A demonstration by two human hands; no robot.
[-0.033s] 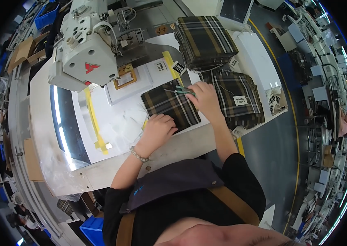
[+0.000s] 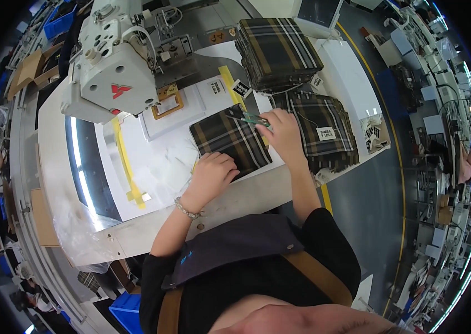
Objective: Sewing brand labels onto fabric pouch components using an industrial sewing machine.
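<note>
A folded piece of dark plaid fabric (image 2: 232, 136) lies on the white work surface in front of me. My left hand (image 2: 213, 175) rests on its near left edge, fingers laid on the cloth and thumb apart. In my right hand (image 2: 283, 132) are green-handled thread snips (image 2: 253, 118), held with the fingers closed round them. Their blades point left over the far right corner of the fabric; whether they touch a thread is too small to tell. Just right of that hand lies another stack of plaid pieces (image 2: 324, 114) with a white tag (image 2: 326, 133) on top.
A tall stack of plaid fabric (image 2: 280, 50) stands at the back right, with a black tag (image 2: 241, 88) beside it. The white sewing machine head (image 2: 110, 80) overhangs the table at left, near a brown frame (image 2: 167, 106). Yellow tape (image 2: 125, 164) crosses the white sheet.
The view has shifted slightly. My right hand and the snips have turned a little at the fabric's far corner; my left hand keeps its place on the cloth.
</note>
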